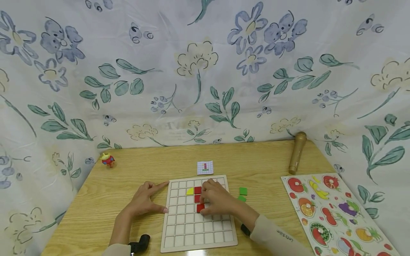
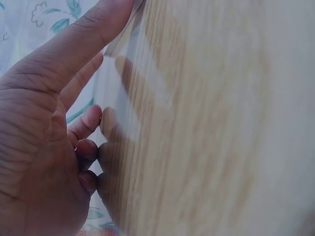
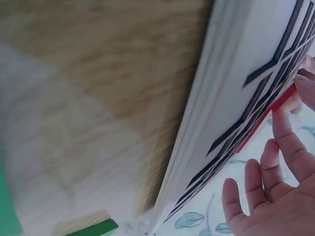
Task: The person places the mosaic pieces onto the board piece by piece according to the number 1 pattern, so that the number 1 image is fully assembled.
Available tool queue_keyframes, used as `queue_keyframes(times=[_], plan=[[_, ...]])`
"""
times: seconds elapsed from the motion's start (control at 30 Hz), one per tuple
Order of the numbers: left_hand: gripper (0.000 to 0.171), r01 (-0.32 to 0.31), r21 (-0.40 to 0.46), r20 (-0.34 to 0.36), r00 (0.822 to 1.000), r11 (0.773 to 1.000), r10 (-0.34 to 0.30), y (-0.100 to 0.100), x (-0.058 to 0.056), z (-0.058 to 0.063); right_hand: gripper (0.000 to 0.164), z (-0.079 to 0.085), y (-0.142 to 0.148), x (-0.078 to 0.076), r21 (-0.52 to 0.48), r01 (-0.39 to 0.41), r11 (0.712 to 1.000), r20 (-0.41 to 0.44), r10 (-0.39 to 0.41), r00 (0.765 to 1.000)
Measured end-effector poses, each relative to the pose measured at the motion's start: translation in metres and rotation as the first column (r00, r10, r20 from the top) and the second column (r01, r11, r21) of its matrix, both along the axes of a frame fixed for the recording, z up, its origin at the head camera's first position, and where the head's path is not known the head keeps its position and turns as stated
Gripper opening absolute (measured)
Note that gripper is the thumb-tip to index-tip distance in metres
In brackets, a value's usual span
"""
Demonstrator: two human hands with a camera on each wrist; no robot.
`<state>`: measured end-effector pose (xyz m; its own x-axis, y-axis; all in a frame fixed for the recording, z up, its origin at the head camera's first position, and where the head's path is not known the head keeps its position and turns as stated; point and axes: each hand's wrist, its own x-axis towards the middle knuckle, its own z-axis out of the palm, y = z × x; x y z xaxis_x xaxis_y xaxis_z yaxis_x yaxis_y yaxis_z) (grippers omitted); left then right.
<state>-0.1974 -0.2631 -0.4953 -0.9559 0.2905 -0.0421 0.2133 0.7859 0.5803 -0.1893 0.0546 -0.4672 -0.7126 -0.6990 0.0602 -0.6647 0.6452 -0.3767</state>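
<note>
A wooden grid board point(image 1: 184, 229) lies on the table in front of me. My left hand point(image 1: 142, 201) steadies its left edge, thumb and forefinger spread apart and touching the rim. Over the board's right half, my right hand point(image 1: 219, 201) pinches a red square tile point(image 1: 200, 208) between thumb and fingers; the tile sits slightly askew to the grid. Just above it are two more red tiles point(image 1: 197, 190), one partly covered by the fingers. A yellow tile point(image 1: 190, 191) lies left of the top red one. In the right wrist view, fingertips meet red tile edges point(image 3: 283, 98).
Green tiles point(image 1: 243, 191) lie right of the board. Behind it is a small printed pattern card point(image 1: 205, 168). A fruit picture board point(image 1: 334, 217) and a brown microphone-shaped cylinder point(image 1: 297, 153) occupy the right side. A small toy figure point(image 1: 108, 160) stands at the back left.
</note>
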Motion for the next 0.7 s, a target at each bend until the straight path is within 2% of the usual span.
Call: queue_keyframes(times=[0.7], plan=[[0.096, 0.014, 0.006, -0.019, 1.000, 1.000, -0.014, 0.0006, 0.0003, -0.0014, 0.025, -0.0061, -0.0056, 0.0014, 0.015, 0.032, 0.999, -0.015, -0.032, 0.999]])
